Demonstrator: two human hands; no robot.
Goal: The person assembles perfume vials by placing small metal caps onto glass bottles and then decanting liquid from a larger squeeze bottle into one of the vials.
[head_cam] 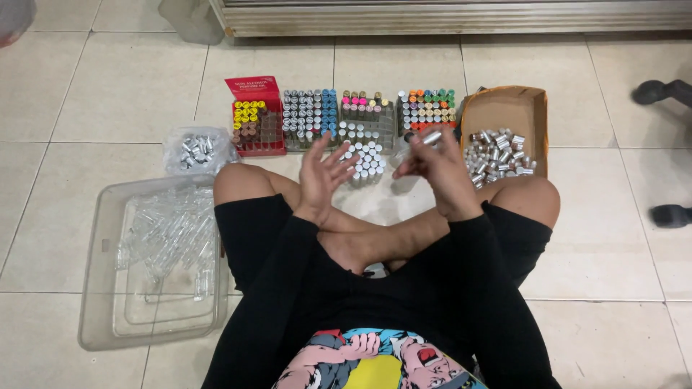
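I sit cross-legged on a tiled floor. My right hand [436, 167] is raised and grips a small vial with a silver cap [430, 137]. My left hand [322, 175] is up beside it, fingers spread, holding nothing. Just beyond my hands stands a cluster of silver-capped vials [365, 162] on the floor. Behind it runs a row of trays with capped vials: a red box [256, 124], a tray with silver and blue caps [310, 117], one with pink and brown caps [366, 115], and one with orange and green caps [427, 108].
A cardboard box [507, 109] with several silver caps lies at the right. A clear plastic bin [155, 259] of empty glass vials is at my left, with a plastic bag of silver caps [197, 149] above it. A metal shutter [461, 16] runs along the top. Chair wheels [670, 214] stand at the far right.
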